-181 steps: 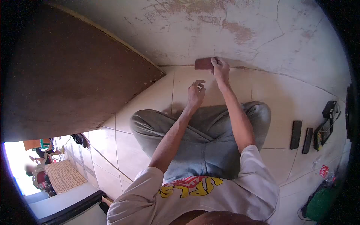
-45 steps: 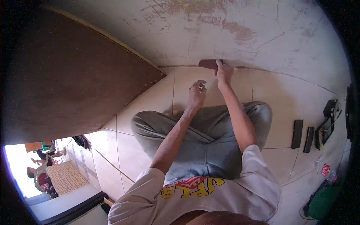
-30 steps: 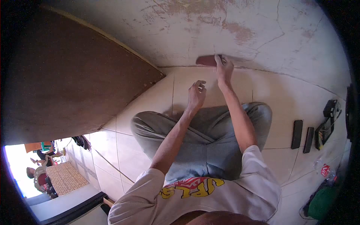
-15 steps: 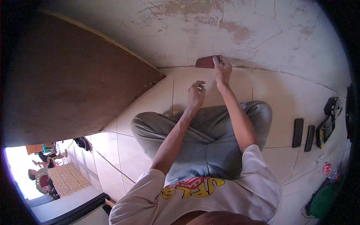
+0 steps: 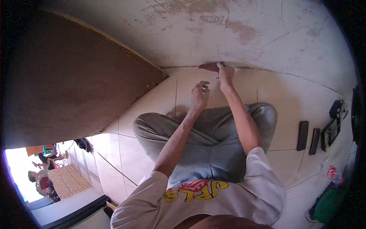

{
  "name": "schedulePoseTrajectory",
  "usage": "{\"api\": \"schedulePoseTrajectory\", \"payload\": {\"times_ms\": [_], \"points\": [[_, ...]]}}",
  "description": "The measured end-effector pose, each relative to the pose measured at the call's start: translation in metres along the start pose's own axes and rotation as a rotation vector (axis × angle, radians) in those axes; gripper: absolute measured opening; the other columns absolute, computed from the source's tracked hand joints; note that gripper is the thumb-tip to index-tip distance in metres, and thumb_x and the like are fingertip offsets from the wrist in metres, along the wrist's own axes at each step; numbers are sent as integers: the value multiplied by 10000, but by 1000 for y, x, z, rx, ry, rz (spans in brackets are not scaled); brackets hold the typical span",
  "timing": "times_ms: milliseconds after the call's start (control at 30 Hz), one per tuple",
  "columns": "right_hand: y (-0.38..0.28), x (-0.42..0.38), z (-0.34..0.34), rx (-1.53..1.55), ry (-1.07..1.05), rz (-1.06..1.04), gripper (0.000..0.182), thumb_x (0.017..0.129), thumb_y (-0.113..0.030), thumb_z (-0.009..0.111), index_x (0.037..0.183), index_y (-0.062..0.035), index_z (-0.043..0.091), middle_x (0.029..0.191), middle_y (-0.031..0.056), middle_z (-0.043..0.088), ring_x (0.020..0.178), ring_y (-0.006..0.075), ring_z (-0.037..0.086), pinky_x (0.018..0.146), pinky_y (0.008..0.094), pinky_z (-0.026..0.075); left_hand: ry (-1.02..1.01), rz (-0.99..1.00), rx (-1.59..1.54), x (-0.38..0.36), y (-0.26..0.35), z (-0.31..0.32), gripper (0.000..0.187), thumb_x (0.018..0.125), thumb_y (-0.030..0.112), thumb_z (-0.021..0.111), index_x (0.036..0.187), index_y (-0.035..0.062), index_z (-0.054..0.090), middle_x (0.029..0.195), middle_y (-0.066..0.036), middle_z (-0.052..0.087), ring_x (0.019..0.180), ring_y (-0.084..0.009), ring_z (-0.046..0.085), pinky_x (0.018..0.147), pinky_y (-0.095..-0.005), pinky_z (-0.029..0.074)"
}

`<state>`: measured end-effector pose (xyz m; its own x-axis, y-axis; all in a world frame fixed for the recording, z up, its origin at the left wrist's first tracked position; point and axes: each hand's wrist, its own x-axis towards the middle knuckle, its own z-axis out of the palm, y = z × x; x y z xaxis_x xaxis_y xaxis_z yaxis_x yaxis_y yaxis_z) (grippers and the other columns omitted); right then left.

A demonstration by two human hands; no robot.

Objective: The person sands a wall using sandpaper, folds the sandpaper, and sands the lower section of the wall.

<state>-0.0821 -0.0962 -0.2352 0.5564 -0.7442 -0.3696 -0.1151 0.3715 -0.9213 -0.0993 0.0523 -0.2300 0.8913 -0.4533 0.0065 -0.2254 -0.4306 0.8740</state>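
My right hand (image 5: pixel 227 77) is closed on a dark red-brown sheet of sandpaper (image 5: pixel 208 67), with the thumb on its near face. The sheet sticks out to the left of the fingers, at the foot of the wall (image 5: pixel 213 42), where wall and floor meet. Whether its far side touches the wall cannot be made out. My left hand (image 5: pixel 200 95) hovers above the floor in front of my crossed legs, to the left of the right hand. Its fingers are loosely bent and apart, with nothing in them.
A brown wooden panel (image 5: pixel 84 80) stands close on the left. Two dark slim objects (image 5: pixel 302 135) and a black device (image 5: pixel 333 129) lie on the floor tiles (image 5: pixel 282 164) at right, near a green bag (image 5: pixel 329 206). Another person (image 5: pixel 33 176) sits far left beside a patterned table (image 5: pixel 68 181).
My right hand has moved slightly down toward the floor with the sandpaper. The sheet is tilted, so less of its face shows. My left hand has hardly moved.
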Motion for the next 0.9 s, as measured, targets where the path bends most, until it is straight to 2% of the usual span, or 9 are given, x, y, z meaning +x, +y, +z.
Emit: {"api": "schedulePoseTrajectory", "payload": {"times_ms": [133,200,433,500,533,633,767,833,900], "points": [[1,12,0,-167,35,-195,271,820,-231,640,860,36,622,739,69,610,665,144,548,660,325,449,4,-5,3,1,0,1,284,754,34,568,1036,33,605,880,-155,639,726,-249,627,683,-358,502],[-18,4,-1,-66,-162,-338,298,814,-246,642,911,36,635,751,78,616,671,164,553,640,343,448,-7,-27,13,1,0,1,275,779,40,566,1049,53,611,883,-132,646,741,-221,625,688,-339,498],[8,10,-3,-169,75,-108,268,834,-224,615,894,37,625,746,90,614,664,161,514,655,345,436,5,19,22,0,1,-1,286,754,21,567,1037,36,603,879,-149,640,734,-256,633,679,-360,504],[-27,-11,3,9,-90,-394,250,831,-210,615,870,36,621,718,105,604,650,179,516,656,348,437,3,13,24,1,1,-1,286,753,21,570,1037,37,602,880,-150,640,738,-257,633,680,-360,504],[-30,-7,2,-167,-114,-402,251,828,-212,616,871,35,622,689,107,588,656,186,519,664,347,440,-5,7,32,0,0,0,287,751,21,572,1036,37,602,881,-150,640,741,-258,632,681,-360,503],[-10,2,2,-127,-96,-430,251,836,-214,606,869,35,619,681,122,591,661,204,533,662,342,437,-21,-24,11,0,2,0,288,749,22,570,1034,39,603,882,-149,640,742,-256,632,679,-361,503],[42,35,-1,-311,217,-149,265,841,-221,607,874,41,618,714,146,619,675,206,567,661,346,442,-9,9,31,1,-1,-1,295,745,23,568,1037,37,603,886,-151,639,734,-254,630,674,-360,503],[-13,1,-1,-199,-4,-437,309,842,-257,624,877,50,622,737,178,636,698,226,600,665,370,450,-12,14,6,1,0,0,296,743,24,566,1037,33,603,890,-150,640,728,-249,633,674,-358,505],[-26,-3,2,-248,7,-499,329,842,-276,629,878,51,622,734,180,637,699,218,598,663,371,449,-19,-10,10,1,1,1,295,743,27,567,1036,32,604,890,-150,640,732,-247,633,680,-356,506]]}}
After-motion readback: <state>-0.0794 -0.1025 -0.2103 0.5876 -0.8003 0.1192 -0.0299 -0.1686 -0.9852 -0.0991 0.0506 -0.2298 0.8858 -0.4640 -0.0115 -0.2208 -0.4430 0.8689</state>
